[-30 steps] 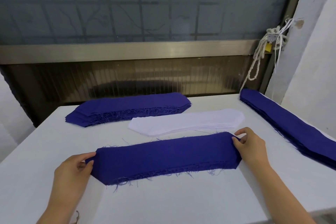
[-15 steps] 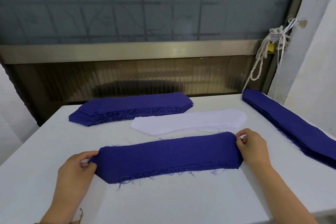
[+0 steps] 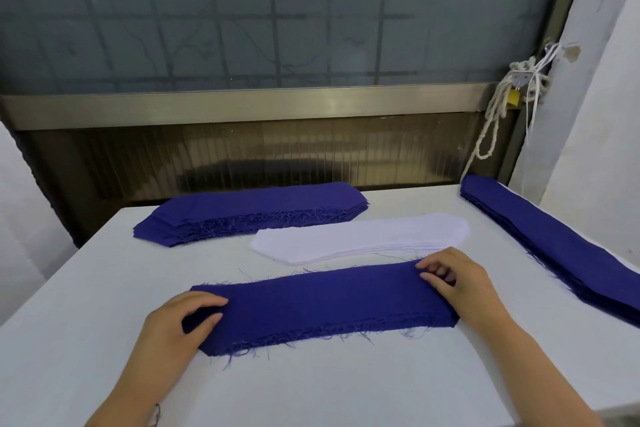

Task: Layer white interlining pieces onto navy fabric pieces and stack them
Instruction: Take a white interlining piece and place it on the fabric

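A long navy fabric stack (image 3: 322, 305) with frayed edges lies across the near middle of the white table (image 3: 311, 385). My left hand (image 3: 176, 326) grips its left end, thumb on top and fingers curled at the edge. My right hand (image 3: 457, 279) holds its right end, fingers curled on the top layer. Behind it lies a pile of white interlining pieces (image 3: 360, 239). A second navy stack (image 3: 249, 213) lies at the back left. A third navy stack (image 3: 554, 246) runs along the right edge.
A dark window with a metal sill (image 3: 242, 107) stands behind the table. A knotted white rope (image 3: 502, 111) hangs at the back right, next to a pale wall (image 3: 595, 114). The table's near edge drops off at the lower right.
Both hands have moved inward onto the ends of the near navy stack. The right hand's fingers now lie on top of it. The stack sits slightly further right.
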Tool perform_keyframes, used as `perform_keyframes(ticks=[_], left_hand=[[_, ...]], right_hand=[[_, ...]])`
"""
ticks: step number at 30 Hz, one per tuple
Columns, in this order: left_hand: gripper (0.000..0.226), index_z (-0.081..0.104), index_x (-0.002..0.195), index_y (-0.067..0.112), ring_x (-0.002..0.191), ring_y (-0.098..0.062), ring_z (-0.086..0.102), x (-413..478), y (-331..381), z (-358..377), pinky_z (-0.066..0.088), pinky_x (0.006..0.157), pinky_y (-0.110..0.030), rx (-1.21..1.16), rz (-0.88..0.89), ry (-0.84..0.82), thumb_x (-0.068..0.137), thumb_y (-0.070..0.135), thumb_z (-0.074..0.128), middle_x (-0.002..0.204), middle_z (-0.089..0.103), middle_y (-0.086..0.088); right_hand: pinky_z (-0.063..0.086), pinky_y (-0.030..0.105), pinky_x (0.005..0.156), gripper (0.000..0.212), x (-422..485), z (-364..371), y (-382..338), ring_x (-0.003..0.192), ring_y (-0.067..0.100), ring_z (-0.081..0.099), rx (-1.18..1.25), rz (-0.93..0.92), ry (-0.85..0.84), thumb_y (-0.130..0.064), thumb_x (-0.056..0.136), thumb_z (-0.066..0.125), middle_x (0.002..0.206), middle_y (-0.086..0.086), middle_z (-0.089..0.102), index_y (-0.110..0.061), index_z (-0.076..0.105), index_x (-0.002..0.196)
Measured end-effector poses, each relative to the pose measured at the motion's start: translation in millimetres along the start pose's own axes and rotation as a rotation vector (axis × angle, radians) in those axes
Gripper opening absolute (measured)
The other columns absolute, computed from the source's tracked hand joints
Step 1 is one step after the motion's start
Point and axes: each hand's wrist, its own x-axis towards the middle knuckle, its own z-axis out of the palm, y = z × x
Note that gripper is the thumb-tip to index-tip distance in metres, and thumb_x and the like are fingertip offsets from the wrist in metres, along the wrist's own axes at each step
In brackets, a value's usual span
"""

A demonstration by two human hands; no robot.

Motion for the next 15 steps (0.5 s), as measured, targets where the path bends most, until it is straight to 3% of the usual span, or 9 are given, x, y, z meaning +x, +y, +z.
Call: perform_keyframes(ticks=[8, 15], left_hand=[[0.038, 0.077, 0.087, 0.032, 0.091, 0.006, 0.063, 5, -3, 0, 0.042, 0.082, -0.003, 0.010, -0.015, -0.008, 0.082, -0.006, 0.071, 0.097, 0.070, 0.023], [0.041, 0.078, 0.085, 0.027, 0.088, 0.006, 0.064, 13, 3, -4, 0.046, 0.082, -0.006, 0.012, -0.098, -0.100, 0.084, -0.011, 0.064, 0.090, 0.074, 0.009]], right_hand=[[0.040, 0.008, 0.079, 0.034, 1, -2, -2, 0.087, 0.002, 0.054, -0.027, -0.034, -0.161, 0.001, 0.091, 0.057, 0.095, -0.010, 0.058, -0.029, 0.072, 0.090], [0.043, 0.019, 0.077, 0.035, 9, -6, -13, 0.084, 0.004, 0.053, -0.204, -0.075, -0.232, 0.000, 0.094, 0.047, 0.094, -0.012, 0.057, -0.028, 0.067, 0.087]])
